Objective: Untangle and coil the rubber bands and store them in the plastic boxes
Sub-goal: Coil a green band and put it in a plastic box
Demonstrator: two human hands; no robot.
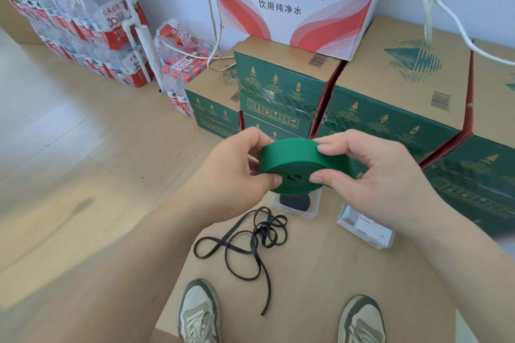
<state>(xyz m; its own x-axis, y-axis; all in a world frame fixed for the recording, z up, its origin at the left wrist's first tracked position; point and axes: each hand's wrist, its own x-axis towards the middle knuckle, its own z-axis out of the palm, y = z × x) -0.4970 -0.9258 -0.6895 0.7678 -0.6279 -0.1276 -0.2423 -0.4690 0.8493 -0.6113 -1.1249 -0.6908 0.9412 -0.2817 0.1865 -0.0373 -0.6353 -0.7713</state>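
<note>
Stacked green-printed cartons [390, 108] fill the space ahead of you, with a white and red carton [295, 0] on top and shrink-wrapped packs of bottled water [83, 22] against the wall to the left. You stand on a cardboard sheet [306, 287] laid on the wooden floor.

Both your forearms reach forward and meet in the middle of the view. Your left hand [234, 172] grips the coiled green rubber band [295, 161] from the left: the thumb presses on its flat face close to the centre and the fingers curl round the far rim. Your right hand [370, 175] grips it from the right, thumb on the same face and forefinger bent over the top edge.

The green coil is wound into a tight flat disc, held in the air above the floor, in front of the cartons. Its flat face tilts towards you and down, with the upper rim leaning away; its width runs left to right between your hands.

Below it on the cardboard lies a tangled black rubber band [250, 237], knotted near its top, one loose end trailing towards your left shoe [199, 312]. Just under the green disc sits a clear plastic box [314, 210] with a coiled black band [295, 202] inside. A second clear plastic box [387, 239] stands to the right, near the first but apart from it.
</note>
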